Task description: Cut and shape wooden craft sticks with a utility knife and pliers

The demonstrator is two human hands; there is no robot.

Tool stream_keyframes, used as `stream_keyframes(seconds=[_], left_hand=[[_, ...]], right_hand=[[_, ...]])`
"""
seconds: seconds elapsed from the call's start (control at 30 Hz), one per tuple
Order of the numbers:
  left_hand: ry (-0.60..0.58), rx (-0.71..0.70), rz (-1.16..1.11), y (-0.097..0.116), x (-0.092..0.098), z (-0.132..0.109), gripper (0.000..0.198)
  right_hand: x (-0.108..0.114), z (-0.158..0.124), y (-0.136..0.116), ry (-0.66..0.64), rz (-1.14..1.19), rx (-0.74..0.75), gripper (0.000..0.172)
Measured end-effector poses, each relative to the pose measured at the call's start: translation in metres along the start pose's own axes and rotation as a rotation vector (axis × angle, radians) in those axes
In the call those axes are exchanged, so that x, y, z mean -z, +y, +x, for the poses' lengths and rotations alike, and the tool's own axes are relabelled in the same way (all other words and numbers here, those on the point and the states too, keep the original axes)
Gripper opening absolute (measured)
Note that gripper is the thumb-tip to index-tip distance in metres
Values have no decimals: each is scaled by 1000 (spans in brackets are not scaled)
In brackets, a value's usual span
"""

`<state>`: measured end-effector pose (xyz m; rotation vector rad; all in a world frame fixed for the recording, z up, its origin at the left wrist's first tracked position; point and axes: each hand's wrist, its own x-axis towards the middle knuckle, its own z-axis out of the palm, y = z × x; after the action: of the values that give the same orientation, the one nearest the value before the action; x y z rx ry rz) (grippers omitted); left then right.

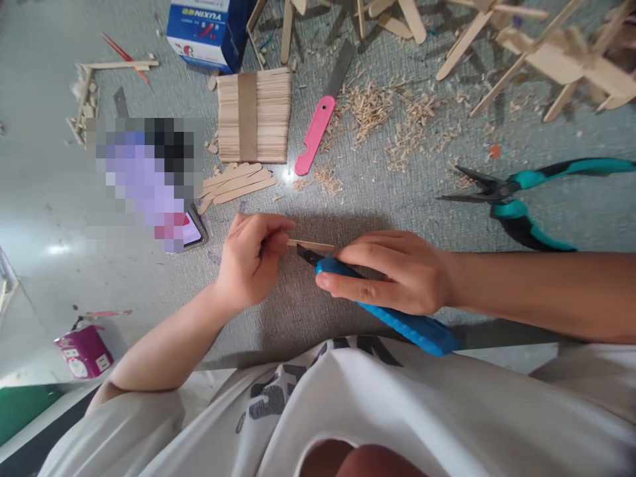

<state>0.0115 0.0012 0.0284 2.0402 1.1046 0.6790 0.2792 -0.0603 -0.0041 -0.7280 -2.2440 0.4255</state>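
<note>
Pinched in the fingers of my left hand (pixel 258 258) is one end of a thin wooden craft stick (pixel 313 245). My right hand (pixel 397 271) grips a blue utility knife (pixel 397 318), whose dark blade lies against the stick near my left fingertips. The stick's other end reaches the fingertips of my right hand. Beyond my hands, a banded bundle of craft sticks (pixel 273 119) lies on the table, with several loose craft sticks (pixel 241 184) fanned out in front of it. A pink-handled folding knife (pixel 317 136) rests open beside the bundle.
Wood shavings (pixel 370 109) are scattered past the hands. Teal-handled pliers (pixel 501 192) lie at the right. Assembled stick structures (pixel 561 59) stand at the upper right. A blue box (pixel 206 36), a partly blurred phone (pixel 196 228) and a purple box (pixel 84 352) are on the left.
</note>
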Motion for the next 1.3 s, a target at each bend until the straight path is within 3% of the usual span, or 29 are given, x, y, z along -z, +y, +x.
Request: stream_keyframes(seconds=[0.27, 0.5, 0.67, 0.83, 0.93, 1.13, 1.3], left_hand=[[-22, -88, 104, -4, 1, 3, 24], [-11, -24, 60, -3, -2, 6, 30], [38, -11, 7, -4, -5, 6, 32], [61, 55, -36, -8, -5, 5, 38], [66, 70, -65, -7, -5, 5, 39], [83, 79, -97, -7, -6, 4, 44], [80, 67, -112, -7, -6, 4, 47]], right_hand=[[2, 3, 0, 51, 9, -12, 29], [-1, 1, 1, 62, -8, 44, 30], [-1, 11, -7, -28, 245, -219, 15], [-5, 17, -12, -133, 338, -478, 44], [-4, 19, -12, -141, 333, -508, 46], [6, 25, -13, -31, 402, -429, 25], [6, 27, -12, -44, 472, -442, 23]])
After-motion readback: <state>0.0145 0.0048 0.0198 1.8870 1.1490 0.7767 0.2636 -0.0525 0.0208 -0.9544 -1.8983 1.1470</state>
